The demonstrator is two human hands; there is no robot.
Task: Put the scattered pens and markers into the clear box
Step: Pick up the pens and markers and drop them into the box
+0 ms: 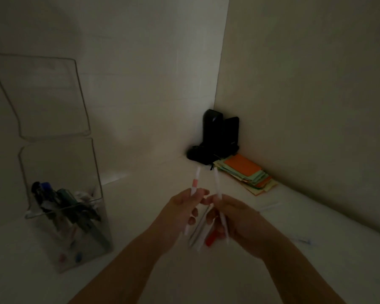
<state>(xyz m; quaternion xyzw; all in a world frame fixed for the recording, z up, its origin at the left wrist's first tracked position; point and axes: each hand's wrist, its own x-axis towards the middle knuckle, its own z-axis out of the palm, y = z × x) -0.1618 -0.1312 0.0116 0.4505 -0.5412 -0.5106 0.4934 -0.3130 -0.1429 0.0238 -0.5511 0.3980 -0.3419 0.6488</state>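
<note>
The scene is dim. The clear box (101, 218) stands at the left with its lid (42, 95) flipped up against the wall; several pens and markers stand inside it. My left hand (182, 211) grips a white pen with a pink band (195, 183), tip pointing up. Close beside it, my right hand (235, 218) holds another white pen (217, 183) upright. Under both hands lie more white pens (199, 233) and a red marker (212, 238). A pale pen (303, 240) lies on the surface at the right.
A black device (215, 137) sits in the far corner where two walls meet. A stack of coloured sticky notes (248, 172), orange on top, lies beside it along the right wall. The white surface (151, 281) stretches between box and hands.
</note>
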